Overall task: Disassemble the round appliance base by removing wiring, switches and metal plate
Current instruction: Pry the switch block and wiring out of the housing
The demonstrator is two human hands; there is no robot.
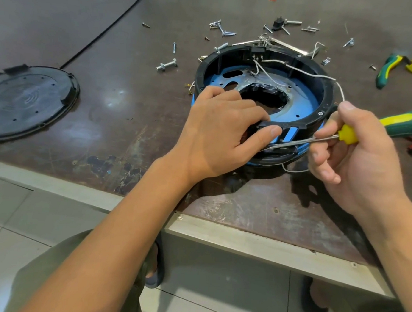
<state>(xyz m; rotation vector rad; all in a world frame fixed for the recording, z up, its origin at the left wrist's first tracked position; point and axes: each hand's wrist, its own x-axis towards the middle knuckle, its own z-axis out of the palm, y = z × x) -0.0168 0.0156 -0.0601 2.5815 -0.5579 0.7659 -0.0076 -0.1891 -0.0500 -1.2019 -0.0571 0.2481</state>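
Near the table (245, 210) edge, your left hand's (225, 135) fingers (248, 108) curl over the round base's (328, 89) near rim. Your right hand (357, 168) grips the screwdriver (348, 136), tip at its side. The black plastic ring looks light and stiff, so hold the rim. Inside lies a blue metal plate (305, 99); farther, limp white wires (300, 72).

head cam | looks forward-down | close above table (63, 41) edge | wide-angle
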